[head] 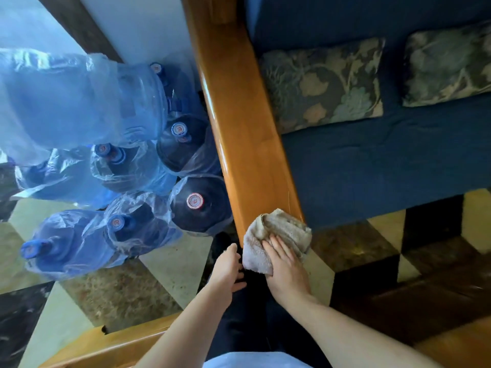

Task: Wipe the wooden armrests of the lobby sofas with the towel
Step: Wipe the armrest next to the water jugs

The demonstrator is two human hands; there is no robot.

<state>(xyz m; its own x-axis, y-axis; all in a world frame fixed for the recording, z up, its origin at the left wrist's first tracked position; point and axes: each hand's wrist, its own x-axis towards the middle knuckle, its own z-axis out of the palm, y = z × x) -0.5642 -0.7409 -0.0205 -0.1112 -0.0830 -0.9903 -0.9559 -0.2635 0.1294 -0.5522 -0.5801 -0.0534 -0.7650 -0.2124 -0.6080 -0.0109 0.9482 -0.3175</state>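
Floor: patterned stone tiles (170,272) in pale, brown and black run under both hands and out to either side.
Armrest: long glossy wooden armrest (239,120) stretches straight ahead of the right hand, its near end covered by the towel.
Towel: beige, bunched towel (276,235) lies over the armrest's near end and hangs down its front edge, directly under the right fingers.
Right hand: right hand (285,266) lies palm down on the towel, fingers flat and together, pressing rather than gripping; whether the thumb curls under the cloth cannot be told.
Left hand: left hand (228,266) sits just left of the towel, fingers loosely curled and holding nothing; fingertips are close to the towel's left edge, and contact cannot be told.
Sofa: blue seat (385,166) spreads to the right of the armrest, ahead and right of the right hand.
Cushions: two floral cushions (321,83) lean against the sofa back, far ahead and right of the right hand.
Bottles: blue water bottles (127,171), wrapped in clear plastic, cluster on the floor ahead and left of the left hand, close against the armrest's left side.
Second armrest: another wooden rail (111,343) crosses below the left forearm.
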